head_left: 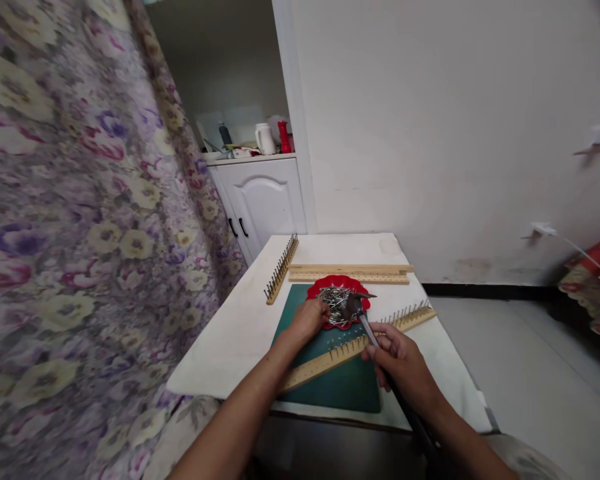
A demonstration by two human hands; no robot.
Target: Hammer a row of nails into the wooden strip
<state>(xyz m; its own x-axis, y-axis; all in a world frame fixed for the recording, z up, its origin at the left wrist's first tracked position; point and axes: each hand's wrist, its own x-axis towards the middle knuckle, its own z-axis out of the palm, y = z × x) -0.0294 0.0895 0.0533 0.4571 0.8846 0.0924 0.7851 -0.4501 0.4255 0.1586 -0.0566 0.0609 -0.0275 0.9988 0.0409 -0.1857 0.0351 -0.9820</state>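
Observation:
My left hand (307, 319) reaches into a red dish (325, 285) heaped with small metal nails (334, 301); its fingers are curled at the pile, and what they pinch is hidden. My right hand (397, 357) is closed round the handle of a hammer (356, 312), whose dark head rests over the dish. A long wooden strip (347, 350) studded with a row of nails lies diagonally across a green cutting mat (337, 380), just under both hands.
A second nailed strip (281, 269) lies at the white table's (230, 340) left side, and plain wooden strips (350, 272) lie behind the dish. A floral curtain (80, 220) hangs at left. A white cabinet (263, 200) with bottles stands beyond.

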